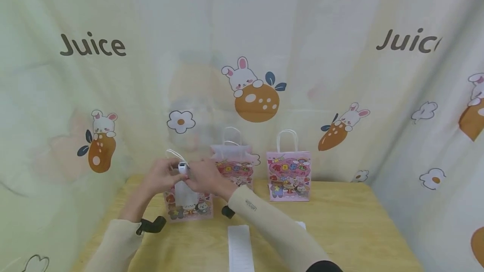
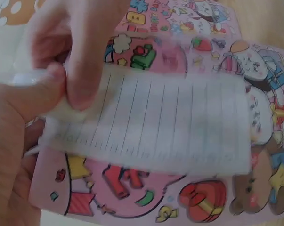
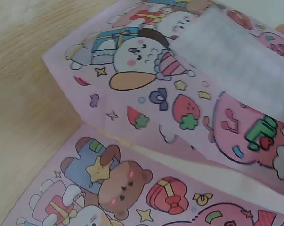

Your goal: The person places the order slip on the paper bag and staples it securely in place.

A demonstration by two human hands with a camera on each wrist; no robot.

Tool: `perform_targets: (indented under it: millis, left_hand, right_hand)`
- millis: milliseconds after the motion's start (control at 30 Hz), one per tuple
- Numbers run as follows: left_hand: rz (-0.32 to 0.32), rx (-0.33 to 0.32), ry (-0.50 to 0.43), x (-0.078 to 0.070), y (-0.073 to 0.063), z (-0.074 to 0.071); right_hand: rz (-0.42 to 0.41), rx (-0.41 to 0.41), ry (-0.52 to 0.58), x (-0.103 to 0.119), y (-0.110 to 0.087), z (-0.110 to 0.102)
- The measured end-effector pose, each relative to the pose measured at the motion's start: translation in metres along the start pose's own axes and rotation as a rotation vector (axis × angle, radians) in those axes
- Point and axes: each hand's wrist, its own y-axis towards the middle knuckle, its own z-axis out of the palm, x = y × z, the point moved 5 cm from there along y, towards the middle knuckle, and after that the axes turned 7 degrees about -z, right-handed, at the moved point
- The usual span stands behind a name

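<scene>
My left hand (image 1: 164, 175) grips a small white stapler-like thing (image 1: 183, 168) with a metal piece at its end, at the top of the left pink cartoon gift bag (image 1: 206, 211). In the left wrist view, its thumb lies over this white thing and some fingers go behind the bag. From the other side, my right hand (image 1: 206, 175) pinches the top end of a ruled white paper slip (image 2: 174, 122) against the bag. The slip hangs down the bag's printed front. White cord handles (image 1: 174, 153) stick up behind the hands.
A second pink bag (image 1: 236, 171) stands just behind my right hand, and a third bag (image 1: 289, 177) stands to its right. Another long paper slip (image 1: 240, 249) lies on the wooden table (image 1: 351, 230) near the front. A printed curtain (image 1: 302, 24) closes off the back.
</scene>
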Motion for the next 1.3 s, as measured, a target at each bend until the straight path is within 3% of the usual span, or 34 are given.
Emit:
perform_targets:
  millis: [233,367,467,567,633,700,800,967,1133,1300]
  left_hand:
    - [0.009,-0.026,0.063,-0.008,0.0,-0.004]
    - [0.056,-0.127,0.115,-0.016,-0.007,-0.02]
    - [0.074,-0.268,0.076,-0.021,-0.019,-0.037]
    - [0.042,-0.392,0.0,-0.025,-0.037,-0.052]
    - [-0.01,-0.434,-0.055,-0.025,-0.053,-0.058]
    - [-0.074,-0.432,-0.122,-0.023,-0.07,-0.058]
    - [-0.119,-0.419,-0.286,-0.015,-0.096,-0.051]
    - [-0.157,-0.403,-0.545,0.008,-0.132,-0.021]
    - [-0.245,-0.365,-0.562,0.031,-0.155,0.015]
    - [-0.383,-0.347,-0.534,0.049,-0.172,0.036]
  right_hand:
    - [0.08,0.12,0.095,-0.009,0.003,-0.004]
    - [0.08,0.115,0.266,-0.01,0.012,-0.016]
    - [0.078,0.078,0.338,-0.011,0.018,-0.022]
    - [0.113,0.073,0.349,-0.014,0.022,-0.024]
    - [0.144,0.083,0.339,-0.016,0.024,-0.024]
    - [0.186,0.093,0.319,-0.02,0.024,-0.023]
    - [0.228,0.111,0.282,-0.025,0.025,-0.023]
    - [0.259,0.145,0.26,-0.038,0.029,-0.02]
    - [0.301,0.182,0.239,-0.047,0.03,-0.015]
    - [0.298,0.161,0.326,-0.043,0.03,-0.013]
